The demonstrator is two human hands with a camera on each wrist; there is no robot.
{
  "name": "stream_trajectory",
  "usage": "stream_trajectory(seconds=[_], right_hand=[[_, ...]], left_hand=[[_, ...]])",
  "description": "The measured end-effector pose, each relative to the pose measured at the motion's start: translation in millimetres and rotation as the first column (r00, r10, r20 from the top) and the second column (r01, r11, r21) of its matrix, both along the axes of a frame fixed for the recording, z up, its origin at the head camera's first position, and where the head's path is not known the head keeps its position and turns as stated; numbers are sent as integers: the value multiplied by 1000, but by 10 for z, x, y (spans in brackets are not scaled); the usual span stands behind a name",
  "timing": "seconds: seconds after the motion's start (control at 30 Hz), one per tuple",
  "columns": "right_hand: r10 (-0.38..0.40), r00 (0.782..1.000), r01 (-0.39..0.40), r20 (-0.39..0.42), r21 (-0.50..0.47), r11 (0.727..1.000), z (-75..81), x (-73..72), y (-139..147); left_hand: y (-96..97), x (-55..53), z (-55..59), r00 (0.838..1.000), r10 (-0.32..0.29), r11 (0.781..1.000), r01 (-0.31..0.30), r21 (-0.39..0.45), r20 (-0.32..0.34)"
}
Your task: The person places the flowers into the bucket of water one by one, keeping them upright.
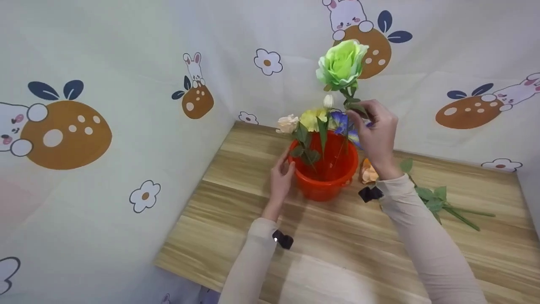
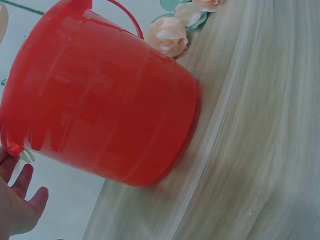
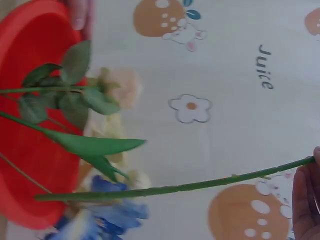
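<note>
A red bucket [image 1: 320, 192] stands upright on the wooden table. My left hand [image 1: 282, 177] is at its left rim, and the left wrist view shows the fingertips touching the rim's edge with fingers spread. Above the bucket my right hand [image 1: 379, 135] pinches the stem of a green artificial rose [image 1: 344, 65]. Its bare green stem [image 3: 185, 186] hangs below that hand, the lower end over the bucket's opening. Inside the bucket stand a pale peach rose [image 1: 288, 123], a yellow flower [image 1: 313, 119], a white bud [image 1: 328, 101] and a blue flower [image 1: 340, 121].
To the bucket's right an orange flower [image 1: 368, 172] lies on the table [image 1: 236, 202], with leafy green stems [image 1: 462, 217] beside it, partly behind my right forearm. White cloth walls [image 1: 139, 84] printed with rabbits and flowers border the table at the left and back.
</note>
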State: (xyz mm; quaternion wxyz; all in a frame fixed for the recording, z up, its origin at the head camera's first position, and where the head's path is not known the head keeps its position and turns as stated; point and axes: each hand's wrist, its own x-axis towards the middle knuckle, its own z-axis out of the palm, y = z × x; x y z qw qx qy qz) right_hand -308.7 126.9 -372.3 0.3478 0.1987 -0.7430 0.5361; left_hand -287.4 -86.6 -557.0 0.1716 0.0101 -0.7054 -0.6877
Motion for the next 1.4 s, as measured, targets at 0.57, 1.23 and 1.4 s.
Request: stream_trajectory(seconds=[0.57, 1.23, 1.4], right_hand=[[-67, 934, 21, 350, 133, 991, -1178, -279, -87], [-138, 874, 31, 466, 231, 972, -1118, -521, -126], [-112, 863, -1, 493, 224, 975, -1134, -482, -131]], left_hand=[[36, 238, 383, 1000, -21, 997, 23, -75, 17], [-53, -3, 36, 1000, 27, 990, -28, -142, -7], [-90, 1, 23, 1000, 30, 987, -29, -156, 5]])
